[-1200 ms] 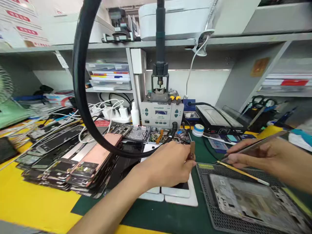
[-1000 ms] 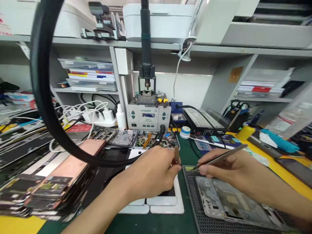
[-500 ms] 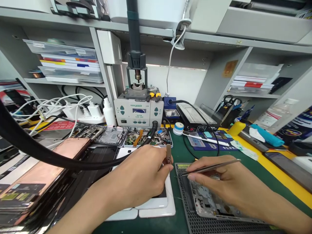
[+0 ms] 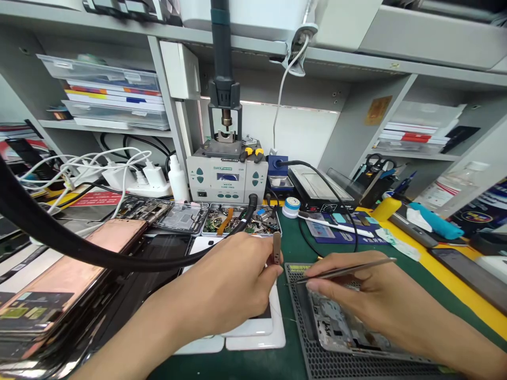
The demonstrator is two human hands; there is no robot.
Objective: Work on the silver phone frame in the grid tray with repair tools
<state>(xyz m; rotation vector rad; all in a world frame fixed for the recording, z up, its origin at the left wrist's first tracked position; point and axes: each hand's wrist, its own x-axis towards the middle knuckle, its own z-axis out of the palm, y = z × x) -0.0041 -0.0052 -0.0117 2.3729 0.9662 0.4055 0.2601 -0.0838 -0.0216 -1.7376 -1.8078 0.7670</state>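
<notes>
Head view: the left hand (image 4: pixel 233 285) pinches a small flex strip (image 4: pixel 277 247) upright, clear of the frame (image 4: pixel 336 327) lying on the grey mat (image 4: pixel 317 364) at 5 o'clock. The right hand (image 4: pixel 356 290) is closed on tweezers (image 4: pixel 344 271), tips aimed toward 9 o'clock at the frame's top edge.

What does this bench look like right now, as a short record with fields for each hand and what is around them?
left hand: pinches a small brown flat part, held upright
right hand: grips metal tweezers, tips pointing left
under right hand: opened phone frame on a grey perforated mat
behind hands: parts tray, hot-air rework station
left side: stacked phone screens
surface: green mat
</notes>
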